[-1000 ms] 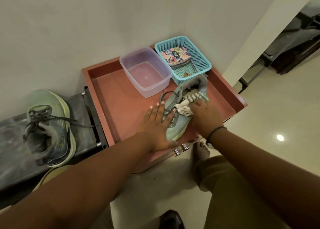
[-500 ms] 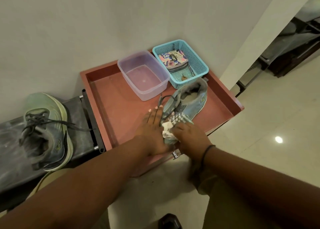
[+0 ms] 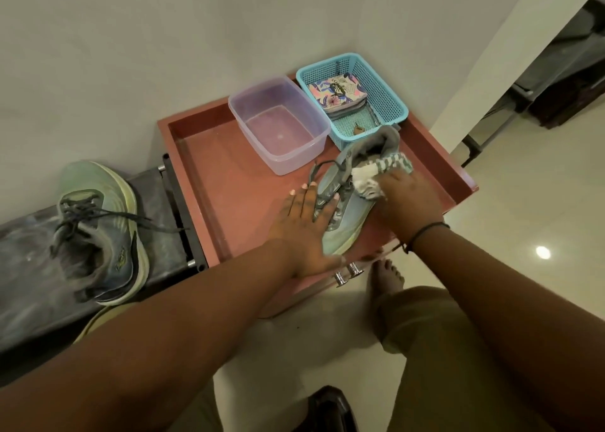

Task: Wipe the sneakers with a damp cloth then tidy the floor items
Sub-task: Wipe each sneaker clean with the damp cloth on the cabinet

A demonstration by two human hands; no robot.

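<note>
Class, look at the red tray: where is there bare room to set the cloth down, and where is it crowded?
Bare red tray lies left of the clear tub and the left hand, up to the tray's left wall. The back right is crowded: tub, blue basket, sneaker and cloth sit close together.

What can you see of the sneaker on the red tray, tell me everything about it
The sneaker is pale blue-green with a grey collar and dark grey laces, and looks like mesh fabric on a thick pale sole. It lies on the red tray, toe toward the person, heel by the blue basket. The left hand presses flat on its laces and side. The right hand holds a cloth against its opening and far side.
</note>
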